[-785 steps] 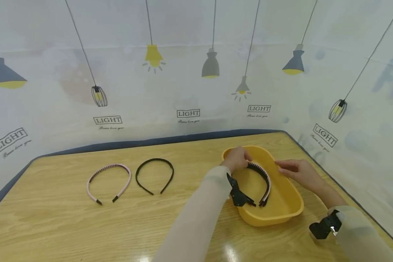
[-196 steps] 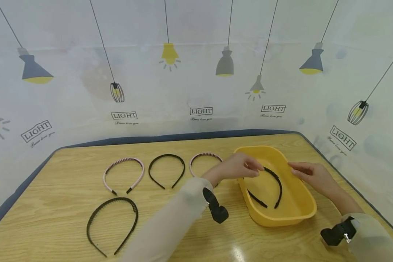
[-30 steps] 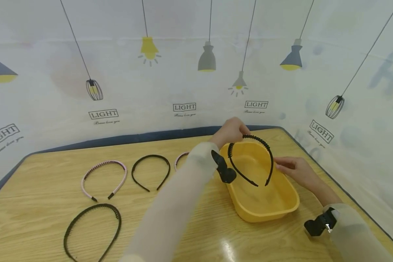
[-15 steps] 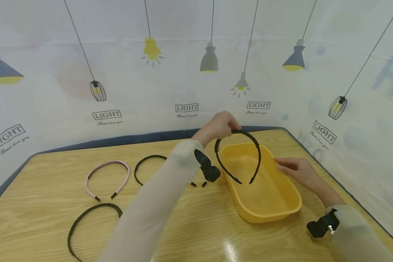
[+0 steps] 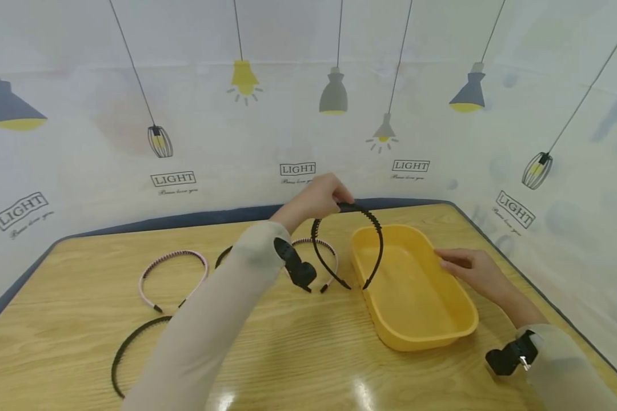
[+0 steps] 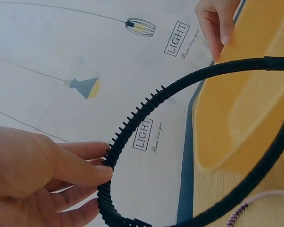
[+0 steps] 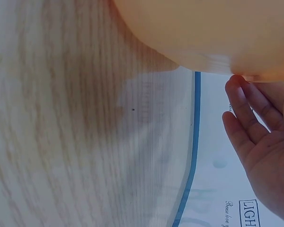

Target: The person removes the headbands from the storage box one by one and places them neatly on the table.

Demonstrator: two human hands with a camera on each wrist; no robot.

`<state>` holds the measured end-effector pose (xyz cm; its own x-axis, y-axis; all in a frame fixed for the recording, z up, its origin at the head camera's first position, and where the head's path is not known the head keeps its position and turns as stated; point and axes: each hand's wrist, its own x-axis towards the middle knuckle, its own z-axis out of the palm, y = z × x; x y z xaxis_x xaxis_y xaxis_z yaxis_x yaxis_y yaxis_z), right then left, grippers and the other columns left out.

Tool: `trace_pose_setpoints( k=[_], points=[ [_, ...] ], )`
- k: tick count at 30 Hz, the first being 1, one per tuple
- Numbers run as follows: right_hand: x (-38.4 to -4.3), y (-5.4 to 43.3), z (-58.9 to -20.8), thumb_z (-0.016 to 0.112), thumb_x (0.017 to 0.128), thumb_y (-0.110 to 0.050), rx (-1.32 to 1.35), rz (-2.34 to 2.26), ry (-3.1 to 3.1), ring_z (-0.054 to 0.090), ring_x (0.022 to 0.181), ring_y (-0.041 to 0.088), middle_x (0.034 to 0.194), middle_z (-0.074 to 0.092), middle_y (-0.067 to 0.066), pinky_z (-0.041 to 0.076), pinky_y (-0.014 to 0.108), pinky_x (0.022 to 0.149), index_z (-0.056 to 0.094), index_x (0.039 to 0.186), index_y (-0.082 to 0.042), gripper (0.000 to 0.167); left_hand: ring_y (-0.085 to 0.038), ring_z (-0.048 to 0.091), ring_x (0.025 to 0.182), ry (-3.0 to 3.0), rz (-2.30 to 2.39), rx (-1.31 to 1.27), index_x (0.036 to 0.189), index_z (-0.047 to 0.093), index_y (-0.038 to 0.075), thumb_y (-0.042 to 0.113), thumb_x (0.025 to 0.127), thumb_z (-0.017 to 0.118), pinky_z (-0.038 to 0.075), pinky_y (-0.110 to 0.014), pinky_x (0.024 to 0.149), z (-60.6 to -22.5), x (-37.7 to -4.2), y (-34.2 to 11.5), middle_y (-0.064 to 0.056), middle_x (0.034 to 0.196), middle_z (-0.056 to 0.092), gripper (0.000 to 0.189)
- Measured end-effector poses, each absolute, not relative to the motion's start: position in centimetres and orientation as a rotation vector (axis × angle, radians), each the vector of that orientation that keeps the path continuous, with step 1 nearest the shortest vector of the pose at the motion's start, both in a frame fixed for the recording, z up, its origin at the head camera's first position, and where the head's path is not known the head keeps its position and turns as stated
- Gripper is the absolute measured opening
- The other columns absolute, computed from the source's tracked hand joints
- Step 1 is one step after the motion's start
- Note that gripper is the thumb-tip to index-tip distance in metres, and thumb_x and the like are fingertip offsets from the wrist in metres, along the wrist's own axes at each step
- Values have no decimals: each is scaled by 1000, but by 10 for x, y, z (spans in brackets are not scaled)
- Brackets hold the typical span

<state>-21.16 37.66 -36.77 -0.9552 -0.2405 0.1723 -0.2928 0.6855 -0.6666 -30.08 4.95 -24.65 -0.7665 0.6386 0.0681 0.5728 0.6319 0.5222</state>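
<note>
My left hand (image 5: 316, 197) pinches a black headband (image 5: 379, 234) at the top of its curve, thumb on one side and fingers on the other. Its ends hang downward beside the left rim of the yellow plastic bin (image 5: 416, 285). In the left wrist view, small teeth line the headband (image 6: 132, 124) near the left hand (image 6: 33, 175). At the bin's far right rim, my right hand (image 5: 475, 274) holds the edge between thumb and fingers. From the right wrist view, the right hand's fingertips (image 7: 233, 84) touch the bin's outer wall (image 7: 213, 42).
A pink headband (image 5: 149, 271) lies at left, with a black headband (image 5: 117, 365) in front of it. Another black headband (image 5: 221, 257) is mostly hidden by my left sleeve. A second pink headband (image 5: 331, 251) lies behind the held one. A printed cloth (image 5: 226, 148) surrounds the wooden table (image 5: 308, 354).
The held black headband, which lay in the bin 6.5 seconds ago, was lifted out and moved left past the rim. Since the oldest frame, more headbands lie on the table. The right hand stays put.
</note>
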Motion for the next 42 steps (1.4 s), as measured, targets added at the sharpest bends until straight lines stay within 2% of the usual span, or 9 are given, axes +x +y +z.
trace_pose_setpoints(
  k=[11,18,24,42],
  points=[
    [-211,377,-366,54,94,-20,427,1109,-2842,51,92,-11,120,55,24,49,17,74,53,125,5,41,-23,53,110,2740,761,1018,112,66,4,-9,85,55,44,-31,90,-251,-299,13,-10,118,60,32],
    [-212,380,-365,54,93,-22,396,1091,-2862,54,95,-5,121,55,22,50,19,74,53,126,4,42,-25,53,110,2751,770,972,112,66,3,-8,86,56,45,-33,89,-255,-297,-13,-12,117,59,30],
    [-213,381,-367,54,93,-22,384,1073,-2866,51,91,-11,121,55,22,49,18,73,53,126,4,42,-25,53,109,2733,774,929,110,67,3,-10,85,56,45,-35,89,-262,-294,-28,-12,117,59,30],
    [-211,377,-368,55,93,-18,434,1119,-2823,52,88,-12,118,56,25,49,16,71,54,124,7,39,-28,57,104,2720,772,905,109,67,1,-11,83,56,48,-36,84,-285,-283,-66,-13,110,63,30]
  ],
)
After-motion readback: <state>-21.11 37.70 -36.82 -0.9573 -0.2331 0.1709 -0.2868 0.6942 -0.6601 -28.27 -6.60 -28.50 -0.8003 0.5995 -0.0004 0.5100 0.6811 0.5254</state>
